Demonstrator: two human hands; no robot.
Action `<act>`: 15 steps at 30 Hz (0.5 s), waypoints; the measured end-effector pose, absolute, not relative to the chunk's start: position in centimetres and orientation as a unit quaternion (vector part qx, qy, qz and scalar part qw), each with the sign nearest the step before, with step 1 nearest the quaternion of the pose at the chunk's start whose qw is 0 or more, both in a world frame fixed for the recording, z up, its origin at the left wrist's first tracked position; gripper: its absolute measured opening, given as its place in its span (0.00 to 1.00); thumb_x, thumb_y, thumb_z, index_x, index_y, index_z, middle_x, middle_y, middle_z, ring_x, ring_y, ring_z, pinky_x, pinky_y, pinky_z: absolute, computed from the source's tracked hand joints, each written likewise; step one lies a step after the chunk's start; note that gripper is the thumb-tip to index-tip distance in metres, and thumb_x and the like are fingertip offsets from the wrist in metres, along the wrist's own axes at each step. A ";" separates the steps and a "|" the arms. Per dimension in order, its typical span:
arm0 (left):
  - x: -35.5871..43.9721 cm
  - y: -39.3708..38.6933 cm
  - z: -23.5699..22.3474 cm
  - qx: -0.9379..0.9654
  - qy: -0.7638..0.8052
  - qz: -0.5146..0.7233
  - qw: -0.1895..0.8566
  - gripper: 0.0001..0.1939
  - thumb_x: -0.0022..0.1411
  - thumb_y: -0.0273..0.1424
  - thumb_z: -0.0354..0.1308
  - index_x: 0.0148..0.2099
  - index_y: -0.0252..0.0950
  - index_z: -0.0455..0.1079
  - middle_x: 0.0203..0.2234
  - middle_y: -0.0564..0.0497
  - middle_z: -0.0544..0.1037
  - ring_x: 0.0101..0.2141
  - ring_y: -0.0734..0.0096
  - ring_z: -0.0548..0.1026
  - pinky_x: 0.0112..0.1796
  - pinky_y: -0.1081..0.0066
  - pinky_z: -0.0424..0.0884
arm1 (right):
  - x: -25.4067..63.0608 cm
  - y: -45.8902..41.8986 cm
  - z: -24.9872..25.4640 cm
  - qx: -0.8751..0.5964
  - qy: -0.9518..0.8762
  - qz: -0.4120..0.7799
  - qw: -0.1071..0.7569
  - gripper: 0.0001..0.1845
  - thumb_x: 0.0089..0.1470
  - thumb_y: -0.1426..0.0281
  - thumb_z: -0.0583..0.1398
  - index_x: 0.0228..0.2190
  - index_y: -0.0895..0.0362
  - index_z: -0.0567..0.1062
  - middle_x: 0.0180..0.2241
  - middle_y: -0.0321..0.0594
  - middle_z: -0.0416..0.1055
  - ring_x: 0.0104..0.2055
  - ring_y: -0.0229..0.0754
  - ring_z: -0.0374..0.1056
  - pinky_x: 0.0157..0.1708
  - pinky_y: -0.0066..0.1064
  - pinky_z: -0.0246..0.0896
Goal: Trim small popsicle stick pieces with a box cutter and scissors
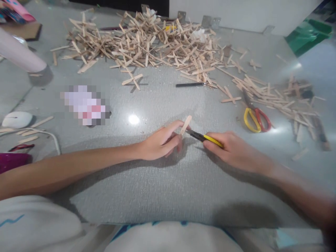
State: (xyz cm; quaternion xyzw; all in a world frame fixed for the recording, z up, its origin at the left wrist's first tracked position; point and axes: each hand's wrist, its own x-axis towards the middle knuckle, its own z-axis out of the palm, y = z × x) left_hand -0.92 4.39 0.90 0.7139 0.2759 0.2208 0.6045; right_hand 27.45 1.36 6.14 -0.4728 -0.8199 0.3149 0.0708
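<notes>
1. Your left hand (160, 142) is closed in a light pinch on a small wooden stick (187, 122), low over the front half of the grey surface (126, 196).
2. That stick stands up at a slant from your fingers, its rounded upper end leaning towards your right side; its lower end is partly covered by your fingers.
3. Your right hand (229, 148) is wrapped around a yellow-and-black cutter (212, 140), with your thumb along the near side of the handle.
4. The cutter's dark front end points left at the stick and sits right beside its lower part; you cannot tell from this view whether the two touch.
5. Ahead of your hands, a large heap of wooden sticks (147, 47) spreads across the far side, many of them joined in crosses.
6. One crossed pair (132, 80) lies apart, just in front of the heap, and a thin black rod (189, 84) lies to the right of it.
7. To your right, scissors (251, 106) with one yellow and one red handle rest beside a looser scatter of sticks (278, 98).
8. To your left, you have a blurred-out pale object (85, 103), a white mouse (17, 119) and a white cable (55, 140), with a few loose sticks (39, 122) near the mouse.
</notes>
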 end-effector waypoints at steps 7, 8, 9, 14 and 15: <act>-0.9 4.4 1.0 0.705 0.287 0.206 0.615 0.18 0.84 0.38 0.51 0.68 0.36 0.60 0.29 0.52 0.83 0.16 0.78 0.72 0.19 0.80 0.67 | 27.4 1.1 6.2 -0.469 -0.837 0.272 0.075 0.23 0.79 0.59 0.53 0.29 0.52 0.67 0.23 0.32 0.67 0.25 0.40 0.62 0.31 0.34 0.54; -0.9 4.4 1.1 0.706 0.290 0.206 0.613 0.18 0.84 0.38 0.51 0.68 0.36 0.60 0.29 0.52 0.83 0.16 0.78 0.72 0.19 0.80 0.68 | 27.3 0.9 6.2 -0.468 -0.841 0.260 0.078 0.22 0.79 0.60 0.53 0.30 0.52 0.68 0.24 0.32 0.68 0.26 0.41 0.64 0.31 0.34 0.54; -0.9 4.4 1.2 0.707 0.292 0.205 0.611 0.18 0.84 0.38 0.51 0.68 0.36 0.60 0.29 0.53 0.83 0.17 0.78 0.72 0.19 0.80 0.68 | 27.3 0.7 6.1 -0.468 -0.845 0.246 0.081 0.21 0.79 0.60 0.53 0.31 0.52 0.69 0.24 0.33 0.69 0.26 0.41 0.65 0.32 0.34 0.55; -0.8 4.3 1.4 0.724 0.291 0.198 0.593 0.19 0.83 0.38 0.51 0.69 0.36 0.60 0.28 0.55 0.82 0.17 0.78 0.71 0.19 0.80 0.67 | 27.3 -0.2 5.6 -0.488 -0.851 0.174 0.088 0.20 0.80 0.57 0.53 0.37 0.53 0.74 0.26 0.36 0.73 0.25 0.42 0.68 0.29 0.34 0.54; -0.7 4.2 1.4 0.729 0.291 0.197 0.588 0.19 0.83 0.37 0.51 0.69 0.36 0.60 0.27 0.55 0.82 0.16 0.78 0.71 0.19 0.80 0.66 | 27.3 -0.3 5.5 -0.489 -0.852 0.166 0.087 0.21 0.80 0.57 0.52 0.38 0.54 0.75 0.26 0.36 0.73 0.25 0.42 0.67 0.28 0.34 0.54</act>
